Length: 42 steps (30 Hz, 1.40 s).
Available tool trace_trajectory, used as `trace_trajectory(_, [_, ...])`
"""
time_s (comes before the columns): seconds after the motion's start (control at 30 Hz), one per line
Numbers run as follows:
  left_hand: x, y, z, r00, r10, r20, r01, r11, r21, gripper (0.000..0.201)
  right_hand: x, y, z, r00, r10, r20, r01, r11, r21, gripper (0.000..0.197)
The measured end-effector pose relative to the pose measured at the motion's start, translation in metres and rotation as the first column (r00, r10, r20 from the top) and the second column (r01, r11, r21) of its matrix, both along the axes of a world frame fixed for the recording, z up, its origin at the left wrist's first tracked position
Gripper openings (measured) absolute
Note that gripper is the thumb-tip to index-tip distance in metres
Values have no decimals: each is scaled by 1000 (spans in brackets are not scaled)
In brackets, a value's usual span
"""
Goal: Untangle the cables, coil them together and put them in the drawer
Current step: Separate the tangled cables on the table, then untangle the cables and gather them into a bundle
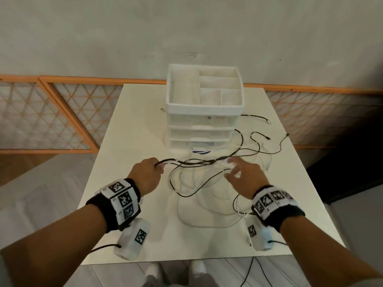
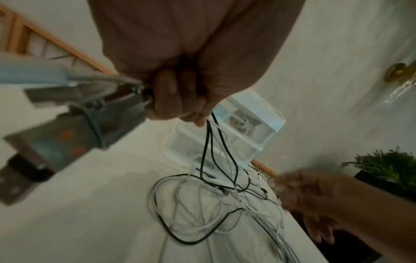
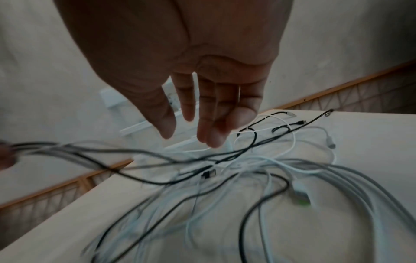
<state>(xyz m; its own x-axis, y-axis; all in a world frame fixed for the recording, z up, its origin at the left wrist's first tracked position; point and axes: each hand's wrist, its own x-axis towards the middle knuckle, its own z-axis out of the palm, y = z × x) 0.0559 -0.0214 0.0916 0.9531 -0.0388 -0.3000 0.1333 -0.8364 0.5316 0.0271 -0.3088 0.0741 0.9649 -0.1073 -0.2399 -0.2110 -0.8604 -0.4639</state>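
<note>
A tangle of black and white cables (image 1: 199,183) lies spread over the white table (image 1: 132,141) in front of a white drawer unit (image 1: 204,129). My left hand (image 1: 148,172) grips a bundle of black and white cable strands (image 2: 211,142) in its fist, lifted off the table at the left of the tangle. My right hand (image 1: 238,171) hovers over the right side of the tangle with fingers (image 3: 209,129) straight and spread, holding nothing. The cables (image 3: 225,169) run from the left fist across under the right hand. All drawers look closed.
The drawer unit's top tray (image 1: 207,88) has open compartments. Loose cable ends (image 1: 267,121) reach toward the table's right edge. An orange lattice fence (image 1: 62,112) runs behind the table. A potted plant (image 2: 387,169) stands off to the right.
</note>
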Motion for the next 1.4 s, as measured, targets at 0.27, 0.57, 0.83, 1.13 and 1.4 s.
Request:
trace_trajectory(0.27, [-5,-25,15,975,206,-88,-224,872,-436,46,-49,-31,-51,925,-320,-206,293,944,-151,61])
trace_trajectory(0.57, [-11,-74,21,940,279,-195,-340,742,-578,24,-41,7,-57,996,-52,70,47,997,66,13])
trace_trajectory(0.83, [-7,-86,34,972,209,-105,-229,761,-607,33,-40,70,-17,784,295,546,-507,811,291,25])
trace_trajectory(1.13, [14,-26,69,935,285,210,-178,891,-418,19,-35,-24,-69,988,77,-135,-81,996,-26,41])
trace_trajectory(1.4, [20,-5,41,970,156,188,-157,988,-6,18,-29,-10,-80,991,26,-133,-29,999,-24,20])
